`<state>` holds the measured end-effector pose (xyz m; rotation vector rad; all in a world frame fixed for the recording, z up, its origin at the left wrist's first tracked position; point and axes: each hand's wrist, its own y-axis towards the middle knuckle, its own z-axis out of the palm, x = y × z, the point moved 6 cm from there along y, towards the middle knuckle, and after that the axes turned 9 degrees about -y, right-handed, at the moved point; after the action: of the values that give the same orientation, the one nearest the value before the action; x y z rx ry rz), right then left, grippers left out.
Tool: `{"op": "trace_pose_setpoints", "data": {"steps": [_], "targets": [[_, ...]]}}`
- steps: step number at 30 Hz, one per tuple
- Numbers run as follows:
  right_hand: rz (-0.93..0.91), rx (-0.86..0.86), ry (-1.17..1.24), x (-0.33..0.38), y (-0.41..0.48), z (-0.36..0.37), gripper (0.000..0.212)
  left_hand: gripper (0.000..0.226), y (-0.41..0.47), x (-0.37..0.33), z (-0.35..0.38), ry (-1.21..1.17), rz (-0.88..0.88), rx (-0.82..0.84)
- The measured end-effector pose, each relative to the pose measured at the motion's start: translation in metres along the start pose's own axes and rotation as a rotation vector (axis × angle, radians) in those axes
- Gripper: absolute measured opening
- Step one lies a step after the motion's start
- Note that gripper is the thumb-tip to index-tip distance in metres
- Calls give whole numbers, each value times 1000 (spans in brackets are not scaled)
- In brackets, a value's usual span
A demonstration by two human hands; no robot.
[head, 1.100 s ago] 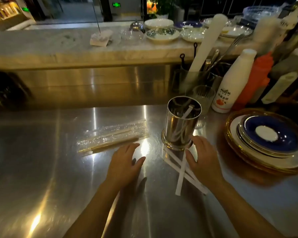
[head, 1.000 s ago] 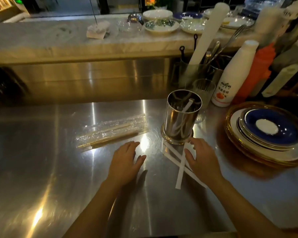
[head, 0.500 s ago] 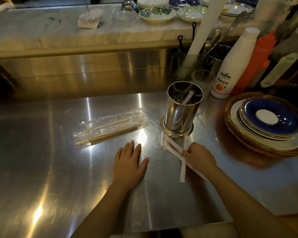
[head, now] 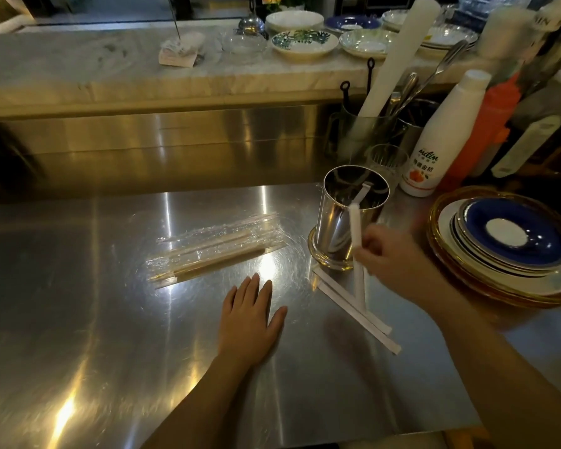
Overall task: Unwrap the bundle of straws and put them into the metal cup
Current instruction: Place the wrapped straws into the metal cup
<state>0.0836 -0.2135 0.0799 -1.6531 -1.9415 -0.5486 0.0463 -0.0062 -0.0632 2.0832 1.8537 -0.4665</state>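
Right hand (head: 399, 260) has lifted one straw (head: 356, 234) upright (left hand (head: 248, 314) flat).

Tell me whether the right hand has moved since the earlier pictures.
Yes. The right hand has lifted one paper-wrapped straw off the counter, up beside the metal cup.

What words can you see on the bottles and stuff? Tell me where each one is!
"milin": green letters on the white bottle, beside the orange bottle.
Chinese characters under "milin" on the same label: too small for me to read surely.
"IN": end of a cut-off word on a blurred white container, top right.
Nothing else carries readable text.
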Motion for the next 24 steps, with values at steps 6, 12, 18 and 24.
{"op": "trace_pose_setpoints", "data": {"steps": [6,12,18,24], "targets": [[-151,-460,144,35,14,-73,10,66,0,1,0,-6,2,-12],[-107,-700,104,25,37,-89,8,65,1,2,1,5,4,-21],[45,-253,-350,-2,77,-52,17,63,1,2,1,-6,10,-33],[68,-252,-346,-5,82,-51,14,61,2,4,1,-6,13,-44]]}}
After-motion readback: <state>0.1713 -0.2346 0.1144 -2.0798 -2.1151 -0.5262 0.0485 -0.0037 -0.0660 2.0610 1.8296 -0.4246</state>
